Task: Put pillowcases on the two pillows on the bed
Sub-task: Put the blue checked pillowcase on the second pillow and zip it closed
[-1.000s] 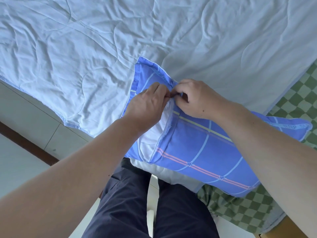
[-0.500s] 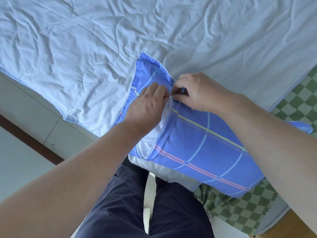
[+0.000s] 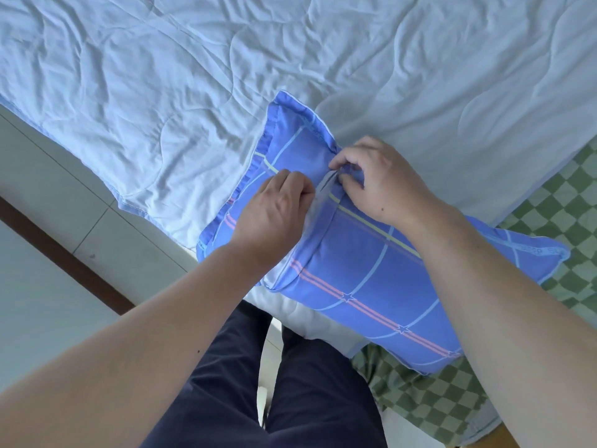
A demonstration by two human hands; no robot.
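The pillow (image 3: 371, 279), plump and clad in a blue cotton pillowcase (image 3: 381, 270) crossed by pink, yellow and pale blue lines, is laid slantwise over the near edge of the bed, one end overhanging toward the person's legs. The flat frilled border of the pillowcase is spread at the far end, and a slit in the cloth is seen across the middle, with white filling exposed along it. The two lips of that slit are pinched by the left hand (image 3: 274, 211) and the right hand (image 3: 378, 179), fingers curled, the hands nearly touching. Beyond the pillow a pale blue quilt (image 3: 193, 76), quilted and creased, is spread widely. To the right of the pillow a green checked sheet (image 3: 575, 195) is uncovered. Left of the pillow, past the quilt's hem, pale floor tiles (image 3: 48, 189) are visible.
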